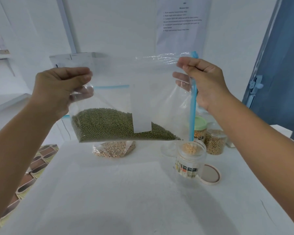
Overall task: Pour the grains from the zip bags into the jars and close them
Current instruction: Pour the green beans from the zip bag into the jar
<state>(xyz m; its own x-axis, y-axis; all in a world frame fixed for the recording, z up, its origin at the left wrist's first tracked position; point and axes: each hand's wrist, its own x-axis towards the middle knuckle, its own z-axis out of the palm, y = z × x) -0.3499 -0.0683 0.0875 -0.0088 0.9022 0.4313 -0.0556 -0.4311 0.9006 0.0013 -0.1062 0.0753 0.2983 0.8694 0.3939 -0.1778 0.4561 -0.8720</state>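
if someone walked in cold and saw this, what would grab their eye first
First, the clear zip bag of green grains held up mid-frame, gripped by the left hand at one side and the right hand at the blue zip edge. Next, below its lower right corner, the open jar on the white table, its lid lying beside it. Behind sit two filled jars and another grain bag.

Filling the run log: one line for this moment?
both hands grip clear zip bag of green beans | above open clear plastic jar

Green grains (109, 126); blue zip strip (193, 106); jar lid (200, 123) perhaps pale green.
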